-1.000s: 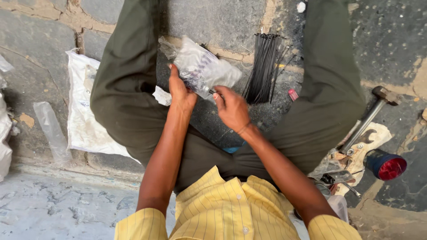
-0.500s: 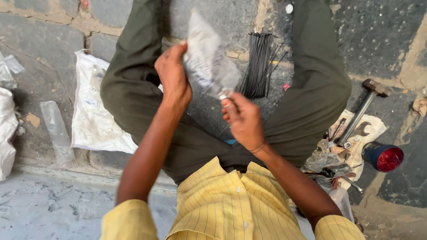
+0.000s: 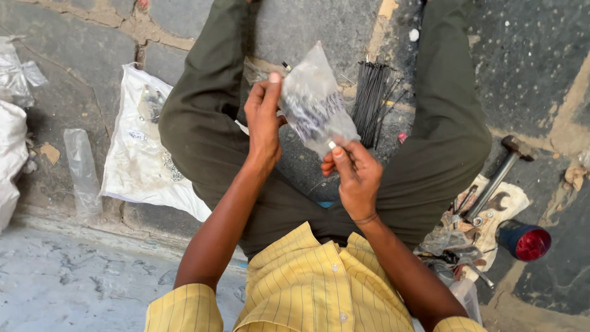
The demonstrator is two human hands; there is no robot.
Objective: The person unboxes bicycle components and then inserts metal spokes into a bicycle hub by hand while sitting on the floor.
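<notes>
Sitting cross-legged on a stone-paved floor (image 3: 80,104), the person held a small clear plastic bag (image 3: 316,101) raised between the knees. The left hand (image 3: 264,123) was closed on the bag's left edge, thumb in front and fingers behind. The right hand (image 3: 356,175) pinched the bag's lower corner between thumb and forefinger, the remaining fingers curled in. Both hands were therefore occupied by the same bag, which hung clear of the floor and tilted, its top pointing away from the person. Small dark items showed through the plastic; their kind could not be told.

Directly behind the bag, on the floor between the legs, lay a bundle of thin black rods (image 3: 372,101), close to the bag in the view but not touched by either hand. Left of the left knee lay a white sack (image 3: 132,160), spread flat, with an empty clear sleeve (image 3: 83,169) further left. Right of the right knee lay a hammer (image 3: 501,166), its head pointing away from the person, its handle resting over a pale cloth (image 3: 491,212) carrying a spanner (image 3: 495,203) and other small tools. A round red lamp (image 3: 525,241) stood just beside that cloth.
</notes>
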